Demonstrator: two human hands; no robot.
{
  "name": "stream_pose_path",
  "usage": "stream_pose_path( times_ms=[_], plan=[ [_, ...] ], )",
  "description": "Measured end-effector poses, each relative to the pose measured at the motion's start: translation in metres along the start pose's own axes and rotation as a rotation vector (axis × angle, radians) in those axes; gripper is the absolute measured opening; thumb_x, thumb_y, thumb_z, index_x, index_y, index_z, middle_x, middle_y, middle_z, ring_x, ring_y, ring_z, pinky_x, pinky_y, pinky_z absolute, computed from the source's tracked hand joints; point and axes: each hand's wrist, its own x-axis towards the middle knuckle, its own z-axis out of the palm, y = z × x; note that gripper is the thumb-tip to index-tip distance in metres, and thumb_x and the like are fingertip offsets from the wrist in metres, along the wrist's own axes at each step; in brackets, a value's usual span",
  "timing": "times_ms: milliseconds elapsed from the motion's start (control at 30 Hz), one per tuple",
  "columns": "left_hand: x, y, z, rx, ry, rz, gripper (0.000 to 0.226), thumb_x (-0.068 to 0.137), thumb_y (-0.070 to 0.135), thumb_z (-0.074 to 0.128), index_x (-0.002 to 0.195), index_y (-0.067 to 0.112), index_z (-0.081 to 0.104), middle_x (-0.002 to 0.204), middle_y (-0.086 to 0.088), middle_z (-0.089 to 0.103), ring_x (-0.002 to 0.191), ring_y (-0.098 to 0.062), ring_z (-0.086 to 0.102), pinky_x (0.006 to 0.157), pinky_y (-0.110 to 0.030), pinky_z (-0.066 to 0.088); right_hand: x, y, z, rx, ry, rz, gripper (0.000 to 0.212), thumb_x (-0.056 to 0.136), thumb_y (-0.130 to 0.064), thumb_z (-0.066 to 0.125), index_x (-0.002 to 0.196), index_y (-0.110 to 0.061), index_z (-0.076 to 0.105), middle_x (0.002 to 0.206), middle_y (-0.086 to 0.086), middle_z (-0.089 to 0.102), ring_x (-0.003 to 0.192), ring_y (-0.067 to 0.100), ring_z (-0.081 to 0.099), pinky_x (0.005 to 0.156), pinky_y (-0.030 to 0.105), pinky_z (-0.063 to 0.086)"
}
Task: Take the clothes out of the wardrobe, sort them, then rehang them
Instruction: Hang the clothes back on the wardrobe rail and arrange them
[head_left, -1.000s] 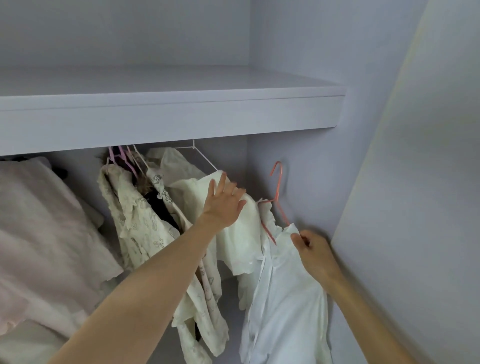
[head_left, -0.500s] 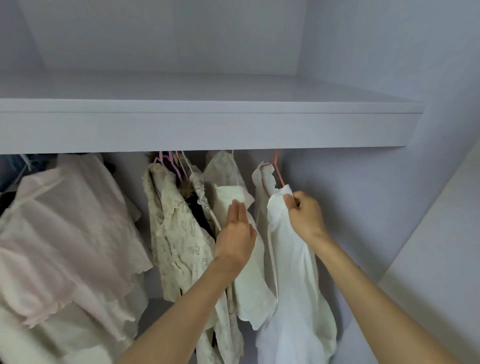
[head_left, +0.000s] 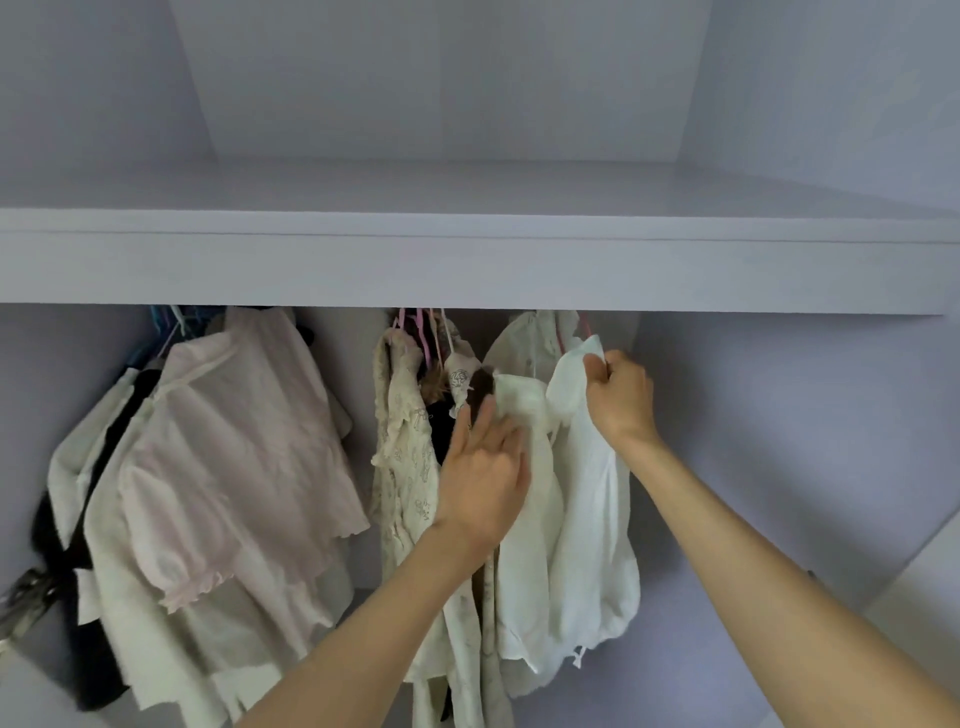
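White wardrobe walls and a wide shelf sit above the hanging clothes. Right hand pinches the top of a white shirt, grip curled tight on the cloth. Left hand has its fingers spread flat, touching the cream top just beside it. Both clothes hang long and straight down under the shelf.

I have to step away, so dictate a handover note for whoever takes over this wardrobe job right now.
Right hand: grip on the shoulder of the white shirt, which is on a pink hanger at the right end.
Left hand: open, fingers straight against the cream garment beside it.
Done: clothes hang under the shelf.
Left: whether the hanger's hook is seated is hidden by the shelf.
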Motion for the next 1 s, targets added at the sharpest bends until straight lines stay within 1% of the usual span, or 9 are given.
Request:
stream_pose_path(
  times_ms=[33, 100, 200, 267, 333, 433, 533, 700, 1000],
  plan=[
    [-0.002, -0.006, -0.004, 0.054, 0.03, -0.052, 0.033, 0.085, 0.019, 0.048, 0.109, 0.006, 0.066, 0.12, -0.01, 0.062, 0.127, -0.032, 0.045, 0.106, -0.054, 0.023, 0.005, 0.001, 0.006, -0.019, -0.009, 0.037, 0.024, 0.098, -0.017, 0.042, 0.081, -0.002, 0.048, 0.081, 0.014, 0.055, 0.076, 0.025, 0.047, 0.058, 0.023, 0.026],
    [-0.004, -0.018, -0.018, 0.063, -0.008, -0.233, 0.047, 0.085, 0.022, 0.056, 0.13, 0.008, 0.051, 0.139, -0.016, 0.045, 0.136, -0.036, 0.029, 0.108, -0.058, 0.018, 0.006, 0.007, 0.02, -0.022, -0.044, 0.108, 0.024, 0.098, -0.018, 0.043, 0.081, -0.001, 0.049, 0.087, 0.019, 0.057, 0.081, 0.026, 0.049, 0.064, 0.023, 0.029],
    [-0.004, -0.04, -0.028, -0.037, -0.193, -0.525, 0.079, 0.092, 0.045, 0.048, 0.149, 0.016, 0.002, 0.155, -0.015, -0.001, 0.143, -0.036, 0.0, 0.112, -0.056, 0.012, -0.006, 0.009, 0.036, -0.006, -0.084, 0.146, 0.022, 0.098, -0.017, 0.044, 0.081, -0.004, 0.045, 0.083, 0.013, 0.052, 0.08, 0.023, 0.049, 0.064, 0.023, 0.031],
    [0.0, -0.048, -0.032, -0.19, -0.288, -0.647, 0.093, 0.088, 0.056, 0.048, 0.147, 0.017, -0.012, 0.155, -0.015, -0.011, 0.142, -0.037, 0.003, 0.11, -0.05, 0.023, -0.011, 0.001, 0.042, -0.012, -0.109, 0.127, 0.016, 0.098, -0.017, 0.044, 0.087, -0.005, 0.047, 0.088, 0.012, 0.053, 0.085, 0.024, 0.052, 0.064, 0.022, 0.031],
    [0.003, -0.052, -0.032, -0.24, -0.32, -0.676, 0.099, 0.086, 0.057, 0.051, 0.146, 0.016, -0.016, 0.155, -0.016, -0.006, 0.139, -0.037, 0.02, 0.103, -0.045, 0.035, -0.015, -0.008, 0.047, -0.025, -0.144, 0.099, 0.02, 0.097, -0.017, 0.047, 0.107, 0.0, 0.052, 0.105, 0.015, 0.056, 0.102, 0.029, 0.056, 0.074, 0.024, 0.039],
    [0.0, -0.061, -0.022, -0.306, -0.309, -0.7, 0.081, 0.093, 0.042, 0.047, 0.147, 0.014, -0.007, 0.145, -0.015, 0.033, 0.117, -0.033, 0.051, 0.088, -0.042, 0.045, -0.02, -0.017, 0.054, -0.14, -0.204, 0.025, 0.04, 0.097, -0.017, 0.045, 0.133, 0.001, 0.04, 0.127, 0.02, 0.049, 0.118, 0.034, 0.05, 0.097, 0.035, 0.04],
    [-0.008, -0.071, -0.016, -0.475, -0.174, -0.772, 0.046, 0.099, 0.027, 0.037, 0.139, 0.009, 0.024, 0.121, -0.016, 0.057, 0.105, -0.034, 0.057, 0.084, -0.04, 0.046, -0.022, -0.022, 0.059, -0.249, -0.27, -0.025, 0.044, 0.1, -0.015, 0.038, 0.14, 0.001, 0.031, 0.134, 0.019, 0.043, 0.121, 0.031, 0.047, 0.099, 0.032, 0.037],
    [-0.014, -0.086, -0.015, -0.524, -0.07, -0.773, 0.032, 0.101, 0.024, 0.034, 0.122, 0.004, 0.047, 0.105, -0.018, 0.061, 0.1, -0.035, 0.056, 0.083, -0.041, 0.046, -0.028, -0.032, 0.076, -0.296, -0.326, -0.074, 0.043, 0.1, -0.015, 0.034, 0.14, 0.002, 0.029, 0.133, 0.019, 0.042, 0.12, 0.031, 0.047, 0.097, 0.03, 0.036],
    [-0.021, -0.121, -0.014, -0.54, 0.037, -0.876, 0.029, 0.098, 0.011, 0.036, 0.124, 0.007, 0.05, 0.107, -0.018, 0.062, 0.102, -0.035, 0.057, 0.083, -0.039, 0.047, -0.033, -0.042, 0.101, -0.269, -0.401, -0.105, 0.048, 0.1, -0.016, 0.034, 0.144, 0.0, 0.022, 0.137, 0.018, 0.039, 0.124, 0.028, 0.043, 0.101, 0.027, 0.032]
  ],
)
